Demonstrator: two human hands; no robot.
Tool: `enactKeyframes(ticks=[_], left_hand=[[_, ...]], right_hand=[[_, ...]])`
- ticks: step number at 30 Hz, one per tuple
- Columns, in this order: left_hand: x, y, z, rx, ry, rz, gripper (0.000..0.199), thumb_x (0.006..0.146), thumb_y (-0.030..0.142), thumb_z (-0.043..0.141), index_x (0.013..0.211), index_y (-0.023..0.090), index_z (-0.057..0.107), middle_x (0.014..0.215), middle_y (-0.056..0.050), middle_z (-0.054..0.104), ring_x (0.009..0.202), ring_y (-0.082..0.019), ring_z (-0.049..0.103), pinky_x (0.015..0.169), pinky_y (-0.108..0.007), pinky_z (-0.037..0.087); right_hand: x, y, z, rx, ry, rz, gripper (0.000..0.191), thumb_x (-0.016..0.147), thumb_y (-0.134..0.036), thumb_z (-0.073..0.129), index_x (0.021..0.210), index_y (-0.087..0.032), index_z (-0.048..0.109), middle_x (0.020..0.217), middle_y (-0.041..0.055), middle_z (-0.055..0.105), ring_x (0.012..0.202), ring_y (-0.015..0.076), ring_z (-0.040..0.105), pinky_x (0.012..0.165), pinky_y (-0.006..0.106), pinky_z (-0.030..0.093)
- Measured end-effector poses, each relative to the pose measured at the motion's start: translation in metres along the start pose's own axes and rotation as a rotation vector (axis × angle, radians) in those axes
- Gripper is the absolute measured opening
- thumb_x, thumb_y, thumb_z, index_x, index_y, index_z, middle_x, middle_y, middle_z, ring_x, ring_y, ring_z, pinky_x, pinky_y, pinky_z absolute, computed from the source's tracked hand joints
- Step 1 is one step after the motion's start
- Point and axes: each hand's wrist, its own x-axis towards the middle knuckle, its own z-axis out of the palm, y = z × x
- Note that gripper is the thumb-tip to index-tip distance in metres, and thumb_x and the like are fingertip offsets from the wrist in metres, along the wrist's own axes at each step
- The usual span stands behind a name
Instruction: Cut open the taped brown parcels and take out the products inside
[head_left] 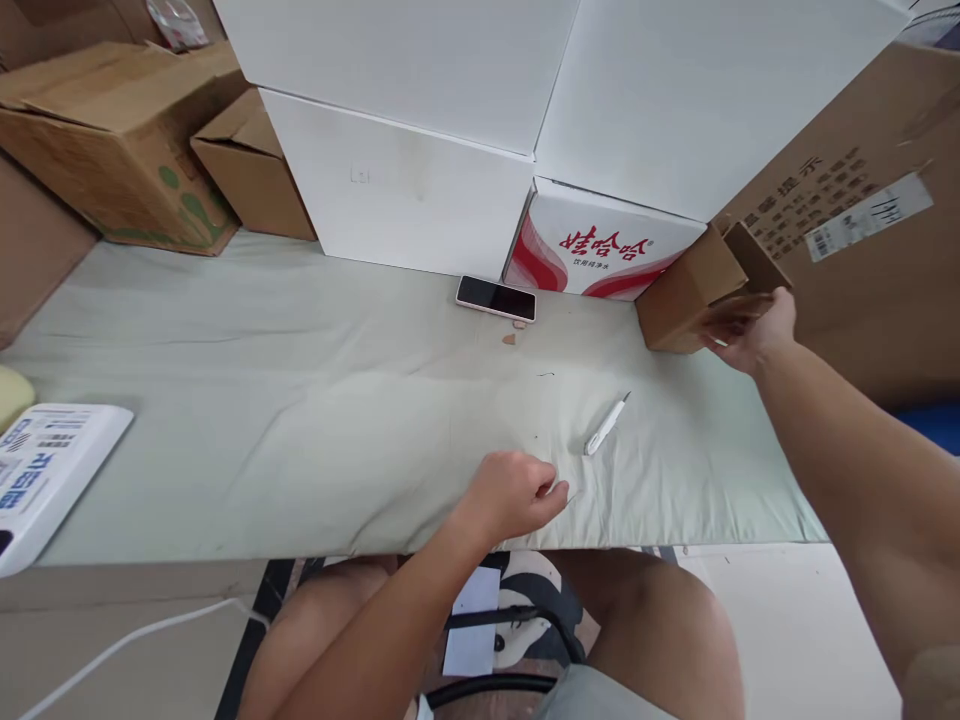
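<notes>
My right hand [754, 330] is at the right, its fingers closed on the flap of a small open cardboard box [682, 295]. That box stands on the cloth-covered table [360, 400], beside a white and red carton [600, 245]. Near the table's front edge, my left hand [517, 492] rests with its fingers curled in and nothing visible in them. A white pen-like tool [606, 425] with a thin dark tip lies on the cloth between my two hands. Further back lies a phone [496, 298] with a dark screen, close to the cartons.
White boxes [405, 190] are stacked along the back. Brown cardboard boxes [127, 150] stand at the back left, and a large printed carton [847, 240] rises at the right. A white device with blue lettering [56, 480] sits at the left edge.
</notes>
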Motion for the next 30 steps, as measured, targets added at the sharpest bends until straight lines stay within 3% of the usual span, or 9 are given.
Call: enactKeyframes(ticks=[4,8,12,16,20,23,26,30], left_hand=[[0.001,0.000,0.001,-0.005,-0.019,0.000,0.042,0.092,0.035,0.053,0.056,0.019,0.038,0.057,-0.001,0.055,0.055,-0.013,0.039,0.057,-0.032,0.019],[0.000,0.000,-0.001,-0.001,-0.008,-0.009,0.041,0.092,0.036,0.052,0.055,0.019,0.043,0.056,-0.001,0.055,0.056,-0.014,0.041,0.057,-0.032,0.020],[-0.007,0.002,-0.008,-0.036,0.042,-0.012,0.043,0.091,0.037,0.051,0.055,0.019,0.037,0.054,0.000,0.050,0.055,-0.013,0.038,0.057,-0.032,0.021],[-0.020,0.003,-0.016,-0.079,0.098,0.001,0.044,0.091,0.038,0.053,0.054,0.019,0.037,0.053,0.000,0.048,0.056,-0.013,0.040,0.057,-0.031,0.022],[-0.035,-0.003,-0.027,-0.166,0.163,-0.008,0.045,0.091,0.038,0.055,0.053,0.019,0.038,0.053,0.000,0.048,0.056,-0.013,0.042,0.057,-0.031,0.025],[-0.045,-0.010,-0.037,-0.215,0.179,-0.045,0.045,0.092,0.041,0.055,0.055,0.019,0.038,0.054,0.001,0.048,0.056,-0.014,0.042,0.057,-0.031,0.027],[-0.053,-0.019,-0.050,-0.230,0.167,-0.087,0.044,0.092,0.045,0.053,0.058,0.020,0.041,0.057,0.000,0.051,0.058,-0.015,0.045,0.058,-0.032,0.028],[-0.061,-0.030,-0.063,-0.281,0.181,-0.112,0.045,0.092,0.047,0.052,0.059,0.020,0.039,0.057,0.000,0.049,0.058,-0.015,0.044,0.058,-0.032,0.027]], right_hand=[[-0.005,-0.003,-0.001,0.051,-0.145,0.185,0.063,0.103,-0.055,0.007,0.083,-0.024,0.059,0.117,0.0224,0.065,0.107,0.0198,0.068,0.082,0.034,0.054],[-0.025,-0.010,0.006,0.004,-0.308,0.260,0.058,0.105,-0.056,0.021,0.089,-0.021,0.065,0.128,0.0234,0.067,0.119,0.0214,0.065,0.089,0.036,0.051],[-0.061,-0.029,0.030,-0.059,-0.448,0.247,0.057,0.106,-0.053,0.026,0.093,-0.021,0.071,0.129,0.0207,0.070,0.118,0.0220,0.067,0.091,0.037,0.050],[-0.110,-0.051,0.068,-0.135,-0.603,0.176,0.053,0.105,-0.050,0.031,0.095,-0.023,0.076,0.125,0.0175,0.073,0.117,0.0228,0.069,0.094,0.037,0.052],[-0.165,-0.066,0.127,-0.216,-0.809,0.033,0.040,0.101,-0.048,0.045,0.102,-0.025,0.077,0.132,0.0128,0.073,0.127,0.0233,0.066,0.106,0.039,0.052],[-0.211,-0.080,0.185,-0.410,-0.959,-0.267,0.035,0.098,-0.047,0.051,0.112,-0.026,0.075,0.137,0.0102,0.070,0.131,0.0255,0.064,0.112,0.045,0.050],[-0.258,-0.101,0.253,-0.681,-0.929,-0.685,0.039,0.097,-0.041,0.053,0.127,-0.023,0.071,0.137,0.0141,0.068,0.125,0.0285,0.066,0.114,0.050,0.049],[-0.307,-0.140,0.346,-0.716,-0.852,-0.948,0.057,0.094,-0.031,0.055,0.150,-0.020,0.054,0.154,0.0189,0.050,0.129,0.0334,0.060,0.117,0.056,0.044]])
